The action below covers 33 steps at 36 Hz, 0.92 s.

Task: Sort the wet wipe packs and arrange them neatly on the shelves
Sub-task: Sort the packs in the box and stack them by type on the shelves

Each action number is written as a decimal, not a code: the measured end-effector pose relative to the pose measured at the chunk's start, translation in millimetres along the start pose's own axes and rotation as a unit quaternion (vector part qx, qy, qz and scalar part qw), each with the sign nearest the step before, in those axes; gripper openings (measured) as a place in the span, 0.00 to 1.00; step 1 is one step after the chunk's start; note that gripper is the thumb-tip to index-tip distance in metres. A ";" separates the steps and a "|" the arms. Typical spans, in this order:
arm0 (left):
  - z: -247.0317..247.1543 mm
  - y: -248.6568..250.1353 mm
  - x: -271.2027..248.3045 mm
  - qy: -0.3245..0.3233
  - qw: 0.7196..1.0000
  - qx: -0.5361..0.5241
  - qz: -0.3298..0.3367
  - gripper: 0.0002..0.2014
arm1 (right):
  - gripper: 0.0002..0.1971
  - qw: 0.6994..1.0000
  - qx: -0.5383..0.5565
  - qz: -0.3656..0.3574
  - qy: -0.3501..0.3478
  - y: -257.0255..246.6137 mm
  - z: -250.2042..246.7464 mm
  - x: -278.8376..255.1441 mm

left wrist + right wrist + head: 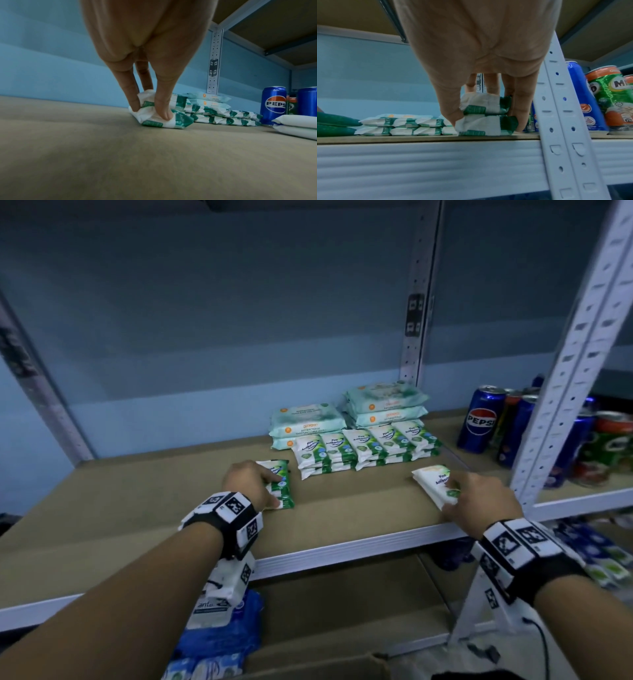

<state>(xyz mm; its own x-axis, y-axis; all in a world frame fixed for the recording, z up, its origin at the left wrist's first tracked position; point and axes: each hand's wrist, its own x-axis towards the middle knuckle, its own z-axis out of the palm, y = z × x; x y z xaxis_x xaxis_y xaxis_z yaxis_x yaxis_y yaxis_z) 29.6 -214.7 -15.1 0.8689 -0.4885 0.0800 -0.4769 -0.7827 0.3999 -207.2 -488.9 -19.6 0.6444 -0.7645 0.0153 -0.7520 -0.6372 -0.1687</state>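
Mid-placing: each of the hands pinches a two-pack stack on the shelf (342, 522), left hand (248, 479) mid-shelf, right hand (481, 501) at the front edge; next, probably slide both stacks against the green row (366, 448).

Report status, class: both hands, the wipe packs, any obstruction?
Left hand grips two stacked green packs on shelf board. Right hand grips two more at front edge. Sorted rows behind; path unobstructed.

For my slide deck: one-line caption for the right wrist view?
Right hand grips two stacked green-and-white wipe packs at the shelf's front edge.
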 end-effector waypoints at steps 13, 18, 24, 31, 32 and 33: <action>11.8 11.1 42.8 0.006 1.000 -0.029 -0.010 0.26 | 0.20 1.000 -0.014 0.012 0.010 6.1 -2.1 40.4; 14.9 12.4 54.3 0.008 0.999 -0.042 -0.009 0.25 | 0.18 1.000 -0.012 0.005 0.012 5.3 -3.1 50.0; 17.5 10.7 65.9 0.008 0.999 -0.052 -0.010 0.24 | 0.18 1.000 0.002 0.005 0.013 1.6 -2.2 61.0; 18.7 10.4 74.7 0.003 0.999 -0.046 -0.011 0.24 | 0.17 1.000 0.013 0.014 0.005 -1.4 -0.5 77.5; 19.2 10.1 75.5 0.003 0.999 -0.046 -0.013 0.24 | 0.17 1.000 0.012 0.010 0.004 -2.1 -0.4 79.8; 19.5 9.9 76.1 0.003 0.999 -0.045 -0.014 0.24 | 0.17 1.000 0.008 0.009 0.001 -3.0 -0.5 81.5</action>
<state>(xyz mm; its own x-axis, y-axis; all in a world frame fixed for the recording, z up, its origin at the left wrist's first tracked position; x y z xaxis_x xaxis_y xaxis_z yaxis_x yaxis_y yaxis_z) 88.5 -267.1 -22.9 0.8826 -0.4646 0.0726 -0.4387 -0.7579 0.4829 -152.4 -549.4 -17.4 0.6306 -0.7760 0.0141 -0.7609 -0.6218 -0.1855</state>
